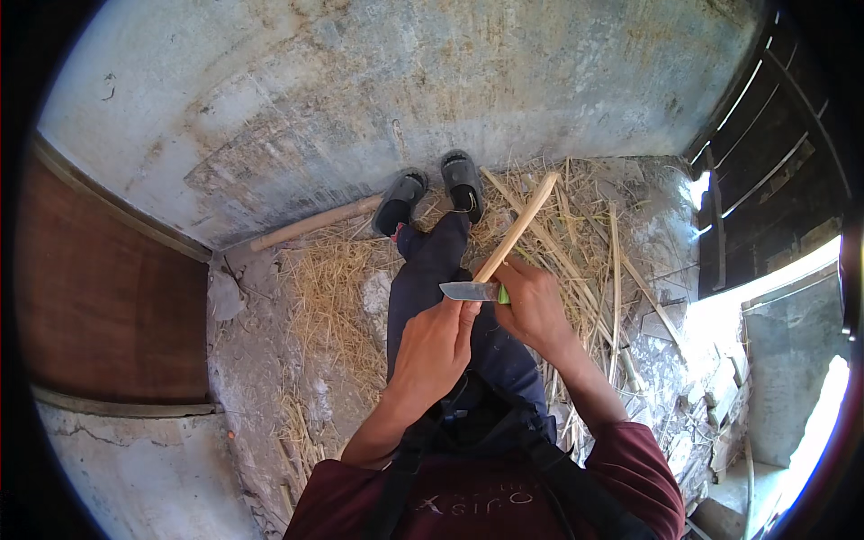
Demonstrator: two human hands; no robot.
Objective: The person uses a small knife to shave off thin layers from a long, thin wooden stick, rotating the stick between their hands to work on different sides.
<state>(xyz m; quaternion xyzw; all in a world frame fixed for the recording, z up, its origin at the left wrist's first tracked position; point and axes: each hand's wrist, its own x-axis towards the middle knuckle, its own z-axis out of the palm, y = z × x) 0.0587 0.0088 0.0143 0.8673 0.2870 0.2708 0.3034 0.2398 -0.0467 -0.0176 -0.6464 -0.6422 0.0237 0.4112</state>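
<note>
Over my lap, my right hand (pixel 531 306) is closed round the green handle of a knife (pixel 468 291). Its grey blade points left and lies across the lower part of a pale wooden stick (pixel 520 227). The stick slants up and to the right, away from me, its far end broad and light. My left hand (pixel 434 340) is closed at the near end of the stick, just below the blade, with the thumb close to the metal. What the left fingers wrap underneath is hidden from this view.
Straw and shavings (pixel 333 297) litter the floor around my legs. Several long split strips (pixel 614 288) lie to the right. A bamboo pole (pixel 315 222) rests along the foot of the wall (pixel 405 81). A brown panel (pixel 108 288) is at left, with broken rubble (pixel 720 387) at right.
</note>
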